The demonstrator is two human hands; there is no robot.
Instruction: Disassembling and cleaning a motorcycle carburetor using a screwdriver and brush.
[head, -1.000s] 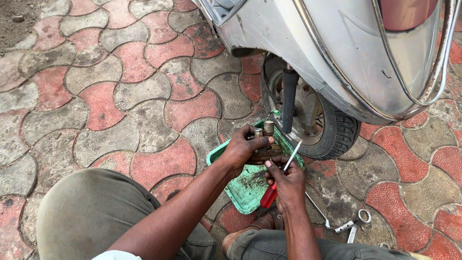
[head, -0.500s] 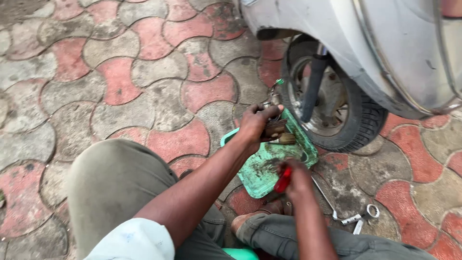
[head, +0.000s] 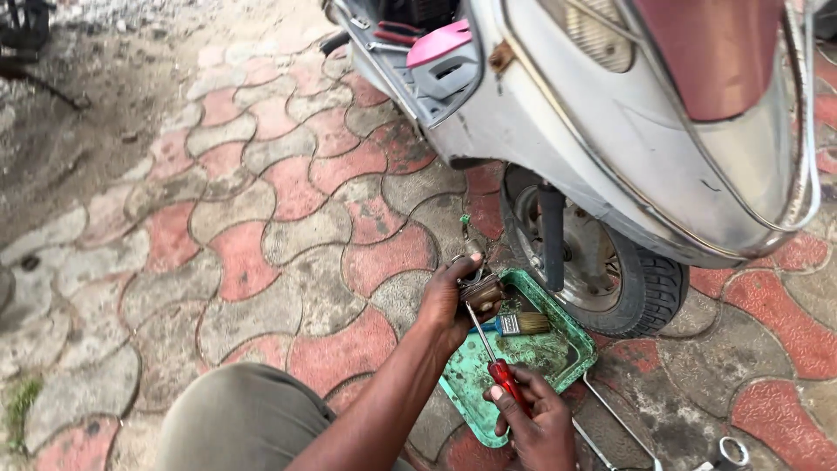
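Over the tray (head: 558,362), left hand (head: 449,301) grips a small metal part (head: 479,288); right hand (head: 532,419) clasps a red screwdriver (head: 501,375), tip at the part. Risk: tip slips off, jabbing left fingers or dropping the part.

Daylight, even and soft, no hard sun patches. Paving (head: 261,218) is evenly lit, its reds and greys muted. A broad, soft-edged shadow lies under the scooter body (head: 610,157), darkest around the front wheel (head: 628,288) and the far end of the green tray (head: 488,384). Pale sheen along the scooter's grey panel and a thin bright line on its chrome trim; no blown glare. Focus is fair in the centre: the screwdriver (head: 493,349) shaft reads crisp. Top left corner is dim and soft. Slight wide-angle stretch toward the edges; trouser leg (head: 235,419) at the bottom is soft.
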